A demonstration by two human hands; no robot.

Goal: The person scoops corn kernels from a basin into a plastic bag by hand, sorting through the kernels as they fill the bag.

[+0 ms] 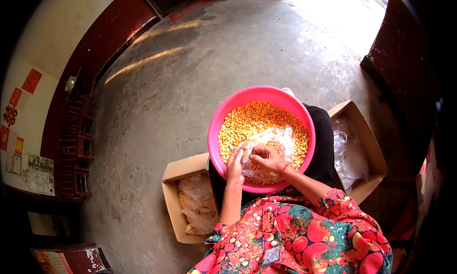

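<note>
A pink basin point(213, 131) sits on my lap, holding loose yellow-orange corn kernels point(252, 113). Over the kernels is a clear plastic bag point(281, 138), thin and crumpled. My left hand point(235, 163) is closed on the bag's near left edge, fingers pointing up. Just to its right, my right hand point(267, 158) pinches the same bag, with its fingers curled in and a red string round the wrist. Some kernels show through the plastic and below the hands.
At my left side stands a cardboard box point(172, 184) with filled clear bags point(197, 205) inside. Another cardboard box point(373, 152) at my right holds clear plastic bags point(343, 152). Wooden stools point(76, 150) line the left wall. Concrete floor point(157, 107) stretches ahead.
</note>
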